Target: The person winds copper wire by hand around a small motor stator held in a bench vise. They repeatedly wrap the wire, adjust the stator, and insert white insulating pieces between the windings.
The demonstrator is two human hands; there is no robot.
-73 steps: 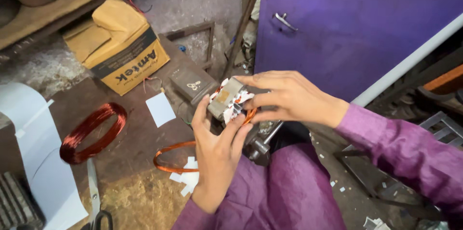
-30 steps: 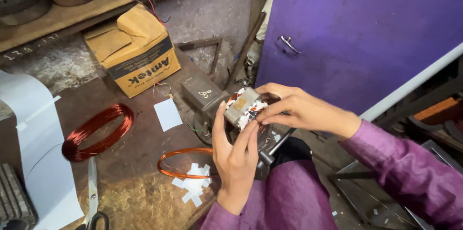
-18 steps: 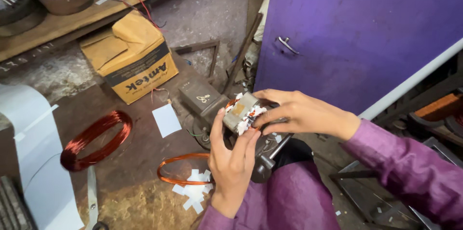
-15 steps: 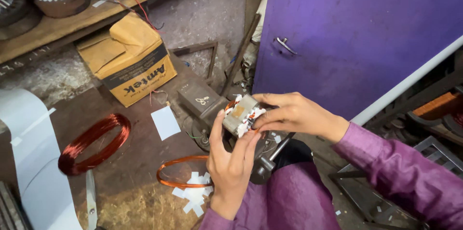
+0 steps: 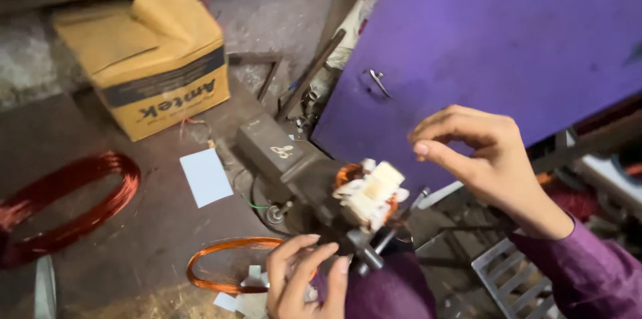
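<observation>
A small motor stator (image 5: 370, 194) with white insulating paper and copper windings sits clamped in a dark bench vise (image 5: 287, 165). My right hand (image 5: 485, 158) hovers up and to the right of the stator, fingers curled and apart, holding nothing I can see. My left hand (image 5: 304, 282) is low in the view, just below the vise and stator, fingers spread and empty, over a thin loop of copper wire (image 5: 224, 265) and white paper scraps (image 5: 247, 295).
A yellow cardboard box (image 5: 150, 58) stands at the back left. A larger copper wire coil (image 5: 63, 205) lies at the left. A white paper piece (image 5: 205, 176) lies by the vise. A purple metal panel (image 5: 495, 38) with a latch fills the upper right.
Both hands have let go of the stator. My right hand rose up and to the right; my left hand dropped below it. The camera moved closer.
</observation>
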